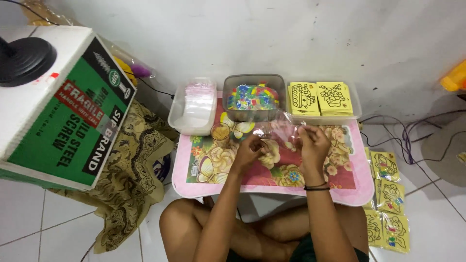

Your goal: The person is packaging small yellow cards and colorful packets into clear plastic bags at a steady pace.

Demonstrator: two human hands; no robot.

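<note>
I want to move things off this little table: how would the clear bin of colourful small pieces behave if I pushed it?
The clear bin looks rigid and low with a flat base, so it would probably slide rather than tip. It is heaped with loose small pieces and seems lidless, so a quick shove might spill some. The glossy floral table top likely lets it slip easily.

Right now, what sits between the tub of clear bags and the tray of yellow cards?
In the head view, a clear tub of colourful small pieces sits between the tub of clear bags and the tray of yellow cards.

tubs (193, 114) 3 | yellow packs on floor (385, 166) 4 | box (63, 111) 1
</note>
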